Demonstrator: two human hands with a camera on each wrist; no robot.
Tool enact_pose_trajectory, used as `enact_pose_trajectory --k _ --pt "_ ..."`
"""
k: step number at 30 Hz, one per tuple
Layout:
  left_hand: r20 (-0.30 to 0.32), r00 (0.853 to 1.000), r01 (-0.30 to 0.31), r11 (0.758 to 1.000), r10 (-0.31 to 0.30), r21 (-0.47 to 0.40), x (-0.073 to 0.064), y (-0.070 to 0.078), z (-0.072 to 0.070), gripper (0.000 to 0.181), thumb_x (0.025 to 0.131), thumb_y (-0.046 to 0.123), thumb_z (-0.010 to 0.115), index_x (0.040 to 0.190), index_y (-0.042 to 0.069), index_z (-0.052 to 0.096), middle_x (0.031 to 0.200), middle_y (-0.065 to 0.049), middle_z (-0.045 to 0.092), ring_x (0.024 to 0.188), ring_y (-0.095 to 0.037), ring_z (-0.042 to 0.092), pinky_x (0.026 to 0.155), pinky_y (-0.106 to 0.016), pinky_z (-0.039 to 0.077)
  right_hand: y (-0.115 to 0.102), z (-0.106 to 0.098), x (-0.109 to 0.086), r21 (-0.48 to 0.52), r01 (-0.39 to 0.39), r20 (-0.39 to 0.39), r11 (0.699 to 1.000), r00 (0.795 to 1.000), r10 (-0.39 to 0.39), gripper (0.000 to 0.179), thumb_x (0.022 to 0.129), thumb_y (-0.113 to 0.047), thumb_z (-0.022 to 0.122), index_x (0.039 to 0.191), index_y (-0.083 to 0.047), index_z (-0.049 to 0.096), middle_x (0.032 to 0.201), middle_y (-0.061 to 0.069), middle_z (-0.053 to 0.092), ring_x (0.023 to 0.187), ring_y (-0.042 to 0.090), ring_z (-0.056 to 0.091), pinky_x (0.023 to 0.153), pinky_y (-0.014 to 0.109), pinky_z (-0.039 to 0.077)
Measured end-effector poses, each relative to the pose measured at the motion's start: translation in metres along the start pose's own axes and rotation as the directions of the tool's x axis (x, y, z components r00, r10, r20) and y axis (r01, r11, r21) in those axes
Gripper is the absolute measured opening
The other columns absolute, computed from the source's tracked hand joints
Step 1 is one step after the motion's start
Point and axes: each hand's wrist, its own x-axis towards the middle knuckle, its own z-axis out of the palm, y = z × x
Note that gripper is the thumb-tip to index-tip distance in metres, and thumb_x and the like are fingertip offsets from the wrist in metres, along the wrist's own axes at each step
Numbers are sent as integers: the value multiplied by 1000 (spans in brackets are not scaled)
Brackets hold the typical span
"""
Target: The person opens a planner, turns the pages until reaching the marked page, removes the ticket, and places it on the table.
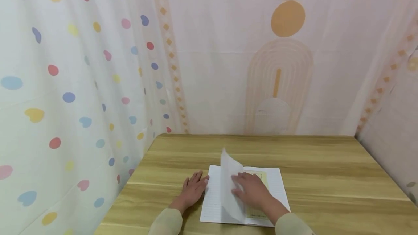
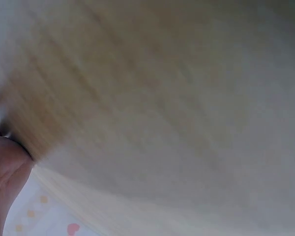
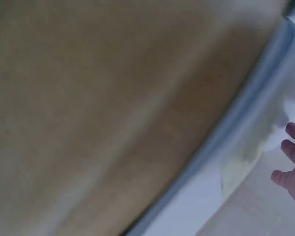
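Observation:
A lined white notebook lies spread on the table, with one page standing up, blurred, near the fold. My right hand is over the right-hand side, its fingers extended and spread beside the raised page; whether they touch it is unclear. Partly under that hand is a pale yellow printed sheet. My left hand rests with straight fingers at the notebook's left edge. In the left wrist view only a bit of the left hand appears. The right wrist view has the right hand's spread fingers at its right edge.
The wood-grain table extends to both sides and behind the notebook. A curtain with coloured dots and hearts hangs on the left, and a patterned curtain hangs along the back.

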Motion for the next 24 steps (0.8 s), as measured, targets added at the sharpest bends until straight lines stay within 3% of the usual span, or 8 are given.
enact_pose_trajectory --k 2,5,8,10,24 --pt "-24 1000 5 1000 -6 -31 2 1 -1 58 109 39 25 145 -1 47 157 -28 27 146 -47 15 112 -66 1 -3 10 -2 -202 68 98 977 994 -49 58 94 -48 63 139 -11 58 143 19 51 134 42 44 107 64 30" --pt "3 1000 16 1000 -16 9 3 1 -1 68 105 51 37 149 0 41 158 -26 26 147 -44 14 114 -65 2 -5 20 -5 -331 83 177 940 984 -24 68 89 -60 62 140 -16 58 148 17 47 137 41 40 108 65 29" --pt "58 998 -14 996 9 90 1 -1 0 82 94 58 57 152 4 37 160 -26 21 148 -44 12 114 -66 3 -4 25 -6 -340 68 177 938 984 -7 68 88 -61 62 140 -17 58 149 16 47 138 40 40 108 65 29" --pt "80 997 -28 995 20 100 -1 -2 0 87 88 58 65 153 7 37 160 -26 18 148 -45 10 114 -65 2 -4 26 -7 -323 62 174 944 985 -5 68 88 -61 63 139 -17 58 149 16 47 137 40 40 108 66 28" --pt "91 995 -51 995 43 84 -4 -1 -7 85 88 56 67 152 7 39 160 -29 16 147 -47 9 113 -66 0 -4 25 -5 -225 69 149 972 988 -35 69 86 -58 66 139 -13 58 148 19 46 136 42 40 108 63 31"
